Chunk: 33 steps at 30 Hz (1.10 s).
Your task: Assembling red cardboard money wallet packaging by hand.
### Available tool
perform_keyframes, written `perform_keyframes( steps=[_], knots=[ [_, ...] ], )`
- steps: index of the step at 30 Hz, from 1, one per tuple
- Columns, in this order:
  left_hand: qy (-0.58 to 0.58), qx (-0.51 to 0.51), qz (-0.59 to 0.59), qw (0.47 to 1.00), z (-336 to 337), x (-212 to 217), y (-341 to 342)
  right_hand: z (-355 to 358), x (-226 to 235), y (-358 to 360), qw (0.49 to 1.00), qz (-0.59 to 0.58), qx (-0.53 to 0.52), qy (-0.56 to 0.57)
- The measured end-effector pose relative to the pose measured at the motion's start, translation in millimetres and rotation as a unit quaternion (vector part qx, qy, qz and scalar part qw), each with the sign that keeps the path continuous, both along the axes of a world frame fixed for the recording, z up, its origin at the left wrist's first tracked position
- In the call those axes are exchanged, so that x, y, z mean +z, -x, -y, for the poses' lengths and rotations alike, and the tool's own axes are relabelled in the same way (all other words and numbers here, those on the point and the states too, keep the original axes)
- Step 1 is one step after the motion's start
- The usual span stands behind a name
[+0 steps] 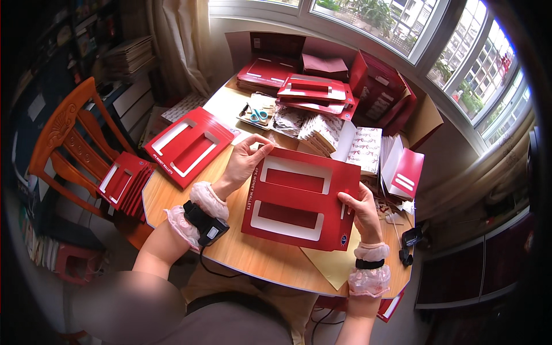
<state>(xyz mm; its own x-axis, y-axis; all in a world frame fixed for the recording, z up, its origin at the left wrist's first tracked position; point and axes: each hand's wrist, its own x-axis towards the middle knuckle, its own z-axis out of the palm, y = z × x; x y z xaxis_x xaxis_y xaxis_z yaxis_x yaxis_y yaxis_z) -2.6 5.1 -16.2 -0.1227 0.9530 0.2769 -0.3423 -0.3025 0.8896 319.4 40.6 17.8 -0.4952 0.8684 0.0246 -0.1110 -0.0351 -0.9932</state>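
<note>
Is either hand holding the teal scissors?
No, the teal scissors lie in the dark tray, while the left hand and right hand grip the red package.

Shot from a head-worn fisheye, the single view looks steeply down and ahead over the tabletop [244,256], the wearer's left hand [241,165] and right hand [363,210] close below near center, torso [244,328] at six o'clock, window [376,23] at one o'clock.

Red card sleeve [302,197], two white-edged windows, held over table [253,256].
</note>
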Motion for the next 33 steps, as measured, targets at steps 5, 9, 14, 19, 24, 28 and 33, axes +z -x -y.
perform_keyframes(
  steps=[5, 9, 14, 19, 24, 28, 33],
  knots=[
    [-0.021, 0.017, -0.021, 0.999, 0, -3, 4, 1, 1, 3, 0.999, -0.033, 0.011, 0.018],
    [-0.013, 0.016, -0.025, 0.999, 2, 0, 1, 5, 9, 9, 1.000, -0.029, -0.007, -0.006],
    [0.033, -0.025, -0.044, 0.998, 5, -3, -13, 10, 26, 14, 0.876, 0.216, -0.240, -0.357],
    [0.053, -0.036, -0.072, 0.995, 5, -8, -18, 27, 56, 55, 0.781, 0.313, -0.094, -0.533],
    [0.055, -0.039, -0.082, 0.994, -1, -21, -16, 22, 37, 108, 0.654, 0.383, -0.043, -0.651],
    [0.079, -0.070, -0.081, 0.991, 2, -19, -18, 7, 14, 129, 0.573, 0.412, -0.038, -0.707],
    [0.110, -0.111, -0.062, 0.986, 1, -25, -16, 4, 1, 137, 0.531, 0.413, -0.061, -0.737]
  ],
)
